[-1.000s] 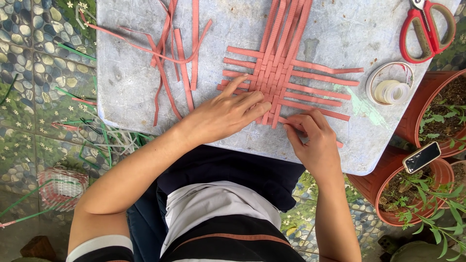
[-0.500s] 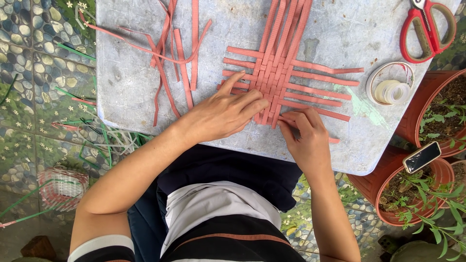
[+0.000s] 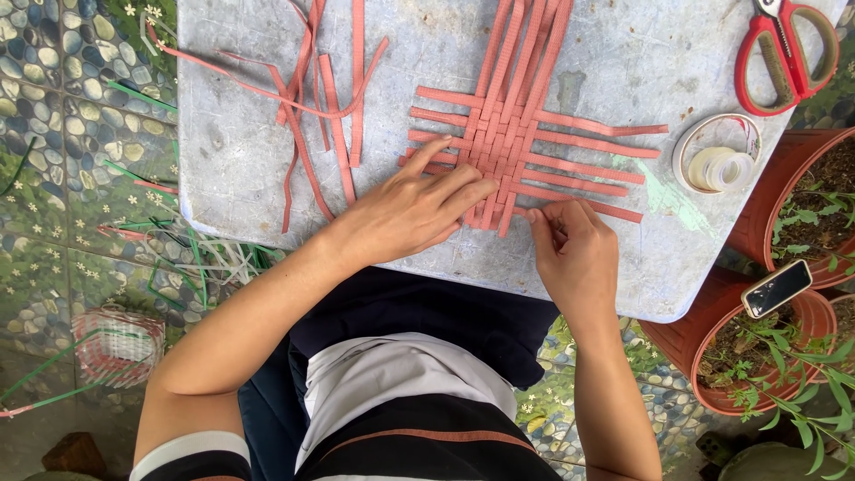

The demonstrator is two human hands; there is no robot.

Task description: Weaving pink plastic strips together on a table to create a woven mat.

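The right hand [image 3: 577, 254] is closed on the near end of a salmon-pink strip [image 3: 588, 205], pinched between thumb and fingertips at the lower right corner of the woven mat [image 3: 503, 151]. The left hand [image 3: 411, 209] is laid flat and spread open, grasping nothing, its fingers pressing the near left part of the mat down on the grey tabletop [image 3: 240, 169]. The mat lies directly beyond both hands. Only a small central patch is judged to be interlaced: several upright strips are crossed by a handful of horizontal ones, and long free ends are left projecting on all sides, so the weave is assessed as being at an early stage. To the far left of the left hand, a bundle of loose strips [image 3: 321, 107] is lying unwoven, which suggests that material remains to be worked in. Beyond and to the right of the right hand, a roll of clear tape [image 3: 717, 156] is resting, and farther off, red-handled scissors [image 3: 788, 53] are lying untouched.
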